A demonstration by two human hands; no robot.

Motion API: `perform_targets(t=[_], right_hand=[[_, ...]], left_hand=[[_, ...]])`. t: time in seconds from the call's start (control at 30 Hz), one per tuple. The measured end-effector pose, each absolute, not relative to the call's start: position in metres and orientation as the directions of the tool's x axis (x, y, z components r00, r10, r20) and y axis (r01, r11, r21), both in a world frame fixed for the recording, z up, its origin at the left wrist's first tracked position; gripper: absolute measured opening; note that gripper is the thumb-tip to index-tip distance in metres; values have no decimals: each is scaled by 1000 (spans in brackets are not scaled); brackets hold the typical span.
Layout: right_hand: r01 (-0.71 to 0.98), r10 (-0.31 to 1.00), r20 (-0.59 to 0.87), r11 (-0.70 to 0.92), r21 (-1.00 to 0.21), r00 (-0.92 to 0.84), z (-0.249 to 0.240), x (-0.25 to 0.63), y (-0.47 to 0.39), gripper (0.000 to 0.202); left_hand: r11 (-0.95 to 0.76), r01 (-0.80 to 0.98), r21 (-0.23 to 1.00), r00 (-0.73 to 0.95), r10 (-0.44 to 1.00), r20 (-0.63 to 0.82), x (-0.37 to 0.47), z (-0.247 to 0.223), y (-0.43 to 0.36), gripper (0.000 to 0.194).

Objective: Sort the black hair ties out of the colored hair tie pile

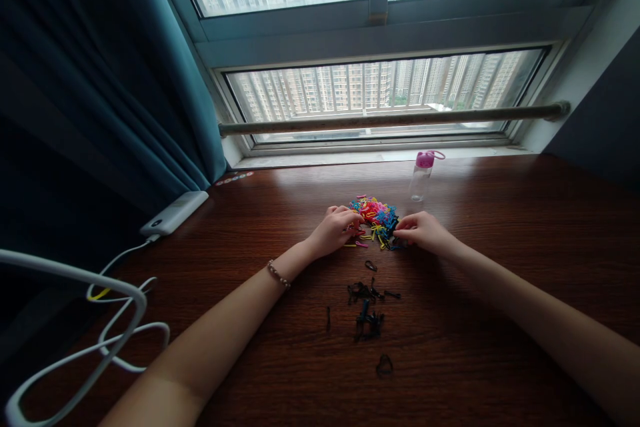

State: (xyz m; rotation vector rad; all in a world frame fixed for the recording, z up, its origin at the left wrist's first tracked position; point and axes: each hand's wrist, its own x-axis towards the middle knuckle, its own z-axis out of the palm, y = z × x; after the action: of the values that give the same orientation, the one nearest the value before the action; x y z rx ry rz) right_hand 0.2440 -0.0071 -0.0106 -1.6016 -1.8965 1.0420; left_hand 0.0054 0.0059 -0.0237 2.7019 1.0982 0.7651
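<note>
A heap of small multicoloured hair elastics (pixel 375 211) lies on the dark wooden table, with red, pink, yellow, blue and black ones mixed. At its left edge my left hand (pixel 341 223) curls its fingers over the elastics; what its fingertips hold, if anything, is hidden. My right hand (pixel 420 228) is at the right edge, thumb and forefinger pinched together beside dark elastics at the heap's side. Nearer to me lie two loose clusters of black elastics (pixel 369 327), with a few single black ones (pixel 385 365) around them.
Behind the heap, to the right, stands a clear bottle with a pink lid (pixel 421 177). A white power bank (pixel 175 212) with a looping white cable (pixel 137 307) lies at the left, by the blue curtain (pixel 150 80). A window rail (pixel 395 119) crosses behind the table.
</note>
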Motion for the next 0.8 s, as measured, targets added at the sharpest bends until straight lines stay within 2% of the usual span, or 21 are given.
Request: perform_targets(t=[0.17,0.27,0.33,0.4,0.47,0.53,0.57,0.63,0.73,0.8], right_hand=[[372,932,-273,-172,-912,-237,-2,245,-9,15],[308,926,-273,-188,-932,-261,4,242,-14,17],[312,903,-264,-156,-937,-340,6,237,-21,19],[334,831,-284,-126,-934,-478,7,229,-32,21],[347,704,-321,-113,-931,-634,6,221,-42,23],[356,603,-340,-98,-929,-722,4,216,-47,24],[364,604,-335,-78,-928,-723,4,217,-46,25],[404,716,-295,-19,-914,-632,3,223,-39,24],[542,921,-124,105,-834,-370,1,241,-17,18],[630,956,-28,171,-757,-293,0,252,-5,14]], left_hand=[[-728,561,394,543,683,489,4,-23,8,13],[-721,507,473,475,691,545,4,-21,8,11],[-719,486,496,435,692,576,5,-20,7,10],[-714,469,519,406,697,591,6,-19,7,11],[-709,439,552,398,704,588,7,-18,6,12],[-702,386,599,431,711,556,8,-15,5,12],[-697,355,623,470,709,526,10,-14,3,12],[-682,295,670,591,681,433,12,-11,-2,14],[-640,255,724,775,583,243,18,-6,-14,17],[-618,251,745,852,507,133,23,-3,-23,21]])
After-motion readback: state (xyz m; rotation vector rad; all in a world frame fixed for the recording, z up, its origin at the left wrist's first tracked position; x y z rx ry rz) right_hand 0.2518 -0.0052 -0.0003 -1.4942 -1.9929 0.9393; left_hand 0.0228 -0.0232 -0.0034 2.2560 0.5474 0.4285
